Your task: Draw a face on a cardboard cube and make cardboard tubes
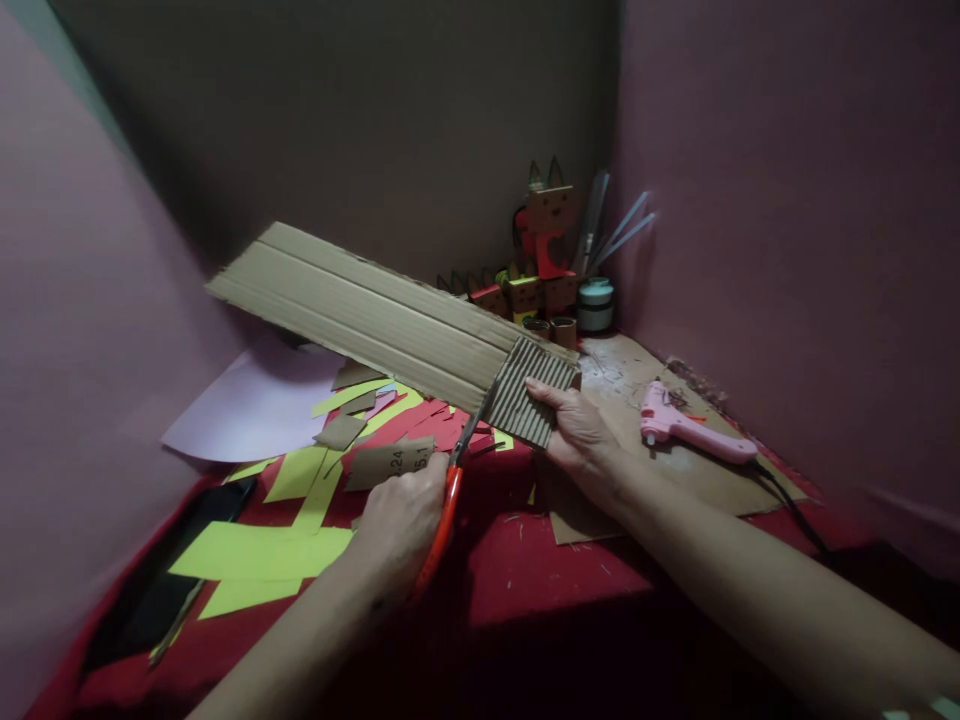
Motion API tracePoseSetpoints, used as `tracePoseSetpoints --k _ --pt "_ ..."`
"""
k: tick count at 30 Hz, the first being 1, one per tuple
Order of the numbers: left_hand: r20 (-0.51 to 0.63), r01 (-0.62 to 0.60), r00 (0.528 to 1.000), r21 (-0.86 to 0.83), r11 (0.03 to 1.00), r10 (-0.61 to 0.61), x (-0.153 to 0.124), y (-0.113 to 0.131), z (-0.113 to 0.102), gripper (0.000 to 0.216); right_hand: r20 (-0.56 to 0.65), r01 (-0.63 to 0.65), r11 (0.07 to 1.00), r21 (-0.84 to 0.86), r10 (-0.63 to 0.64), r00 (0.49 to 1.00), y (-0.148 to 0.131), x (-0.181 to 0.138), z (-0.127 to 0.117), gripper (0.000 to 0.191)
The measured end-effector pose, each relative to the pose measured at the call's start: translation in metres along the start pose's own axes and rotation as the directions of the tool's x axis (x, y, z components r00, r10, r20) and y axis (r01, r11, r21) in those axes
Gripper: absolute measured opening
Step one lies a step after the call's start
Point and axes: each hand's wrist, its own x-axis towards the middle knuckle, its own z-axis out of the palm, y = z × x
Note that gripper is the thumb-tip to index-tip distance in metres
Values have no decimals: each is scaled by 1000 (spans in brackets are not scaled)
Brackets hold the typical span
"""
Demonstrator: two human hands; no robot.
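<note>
A long strip of corrugated cardboard (360,300) slants from the upper left down to the centre, held above the red table. My right hand (579,432) grips its near end, fingers closed over the exposed ridged part (529,395). My left hand (401,520) is wrapped round the orange handles of a pair of scissors (448,505). The blades point up and reach the cardboard's lower edge beside the ridged part.
Yellow and red paper scraps (262,555), small cardboard pieces and a pale pink sheet (255,405) cover the left of the red table. A pink glue gun (694,430) lies on a brown board at right. Cardboard figures, rolls and a jar (595,303) stand in the back corner.
</note>
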Motion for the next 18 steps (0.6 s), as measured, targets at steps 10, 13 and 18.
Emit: tracePoseSetpoints --k 10,13,18 --pt "-172 -180 977 -315 932 130 -3 -3 4 26 20 27 1000 -10 -27 999 -2 2 -1 12" --pt "-170 -170 978 -322 931 120 0 -1 3 25 45 59 998 -5 -59 997 -1 3 -2 12" --pt "-163 -127 982 -196 972 96 7 0 1 20 40 65 998 -16 -64 997 -2 2 0 12"
